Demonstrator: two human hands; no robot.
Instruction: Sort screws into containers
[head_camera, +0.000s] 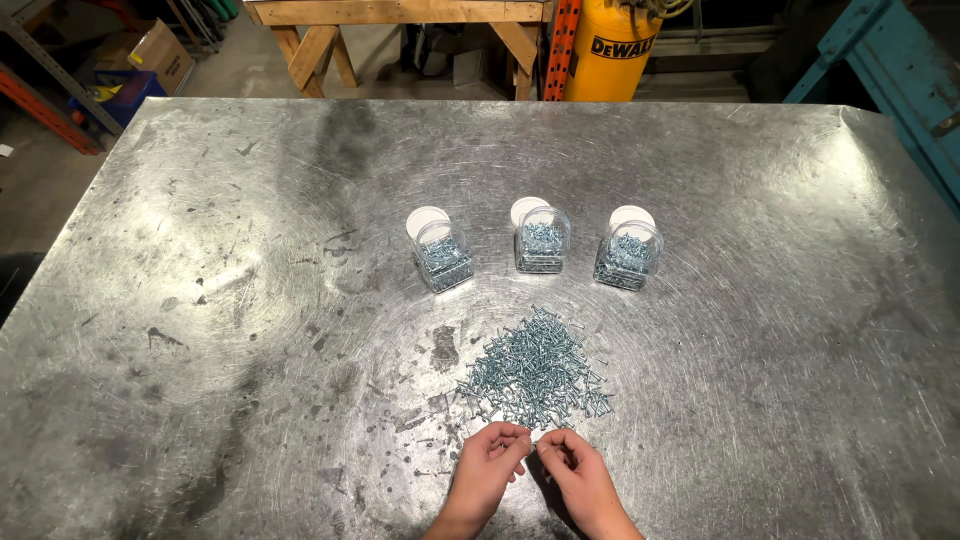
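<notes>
A heap of small silvery screws (535, 368) lies on the scratched metal table (200, 300). Just below the heap, my left hand (490, 468) and my right hand (572, 470) rest close together, fingers curled and fingertips pinched; whether either holds a screw is too small to tell. Beyond the heap stand three clear open jars partly filled with screws: a left jar (443, 256), a middle jar (542, 240) and a right jar (627, 256). A white round lid lies behind each one: (427, 221), (527, 209), (632, 216).
Past the table's far edge are a wooden trestle (400, 20), a yellow tank (615, 45), a teal metal frame (890, 70) and a cardboard box (160, 50) on the floor at left.
</notes>
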